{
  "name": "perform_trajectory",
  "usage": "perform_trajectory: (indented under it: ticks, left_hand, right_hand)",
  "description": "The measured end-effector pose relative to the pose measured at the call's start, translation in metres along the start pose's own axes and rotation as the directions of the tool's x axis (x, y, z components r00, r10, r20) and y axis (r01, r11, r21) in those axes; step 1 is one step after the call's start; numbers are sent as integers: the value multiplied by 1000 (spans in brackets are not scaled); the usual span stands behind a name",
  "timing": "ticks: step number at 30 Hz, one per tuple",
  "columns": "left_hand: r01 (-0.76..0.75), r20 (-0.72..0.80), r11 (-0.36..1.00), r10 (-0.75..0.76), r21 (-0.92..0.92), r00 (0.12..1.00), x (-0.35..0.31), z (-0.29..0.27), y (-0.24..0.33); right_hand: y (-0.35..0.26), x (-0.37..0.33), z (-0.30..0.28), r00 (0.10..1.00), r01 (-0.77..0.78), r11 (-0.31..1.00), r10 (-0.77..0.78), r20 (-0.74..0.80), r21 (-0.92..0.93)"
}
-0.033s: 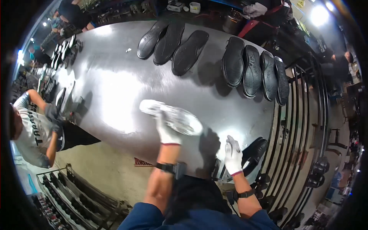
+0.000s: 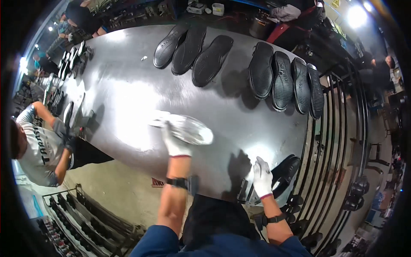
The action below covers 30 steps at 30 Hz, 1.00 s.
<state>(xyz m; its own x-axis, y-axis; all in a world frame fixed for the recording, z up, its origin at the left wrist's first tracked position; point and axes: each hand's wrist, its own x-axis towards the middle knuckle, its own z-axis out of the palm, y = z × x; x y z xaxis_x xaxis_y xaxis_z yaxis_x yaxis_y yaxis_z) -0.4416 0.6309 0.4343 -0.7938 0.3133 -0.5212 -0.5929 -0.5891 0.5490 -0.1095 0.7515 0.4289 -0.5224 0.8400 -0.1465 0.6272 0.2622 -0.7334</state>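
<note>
My left hand point(image 2: 176, 145), in a white glove, is closed on one side of a pale, shiny shoe sole point(image 2: 195, 129). The sole is tilted over the metal table point(image 2: 124, 60) and smeared by motion, so its surface detail is lost. On the right, near the table's front edge, my gloved right hand point(image 2: 262, 176) has its fingers stretched out and appears to hold nothing. Right beside it lies a black shoe sole point(image 2: 289, 168), partly hidden behind the hand. A small metal frame point(image 2: 247, 192) shows on the hand's other side.
Several black soles stand along the far edge in two groups, one with a near sole point(image 2: 212, 61), the other with a ridged sole point(image 2: 282, 80). A co-worker point(image 2: 43, 143) works at the left end. Metal racks point(image 2: 332, 154) flank the right side; another rack point(image 2: 85, 214) stands lower left.
My left hand has moved to the left with the pale sole. My right hand has shifted only slightly, downward and to the right.
</note>
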Motion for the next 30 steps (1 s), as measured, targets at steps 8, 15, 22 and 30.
perform_trajectory:
  ticks: [8, 15, 22, 30]
  left_hand:
    - [-390, 95, 759, 403, 521, 910, 54, 39, 6]
    - [19, 301, 746, -291, 665, 908, 143, 174, 22]
    - [-208, 259, 831, 80, 515, 963, 6, 137, -107]
    - [184, 62, 666, -328, 723, 942, -75, -13, -146]
  right_hand:
    - [96, -24, 5, 983, -180, 978, 176, -48, -108]
    - [113, -21, 11, 956, -293, 956, 292, 19, 33]
    - [112, -3, -9, 913, -388, 796, 262, 313, 464]
    - [3, 25, -92, 804, -449, 700, 44, 594, 556]
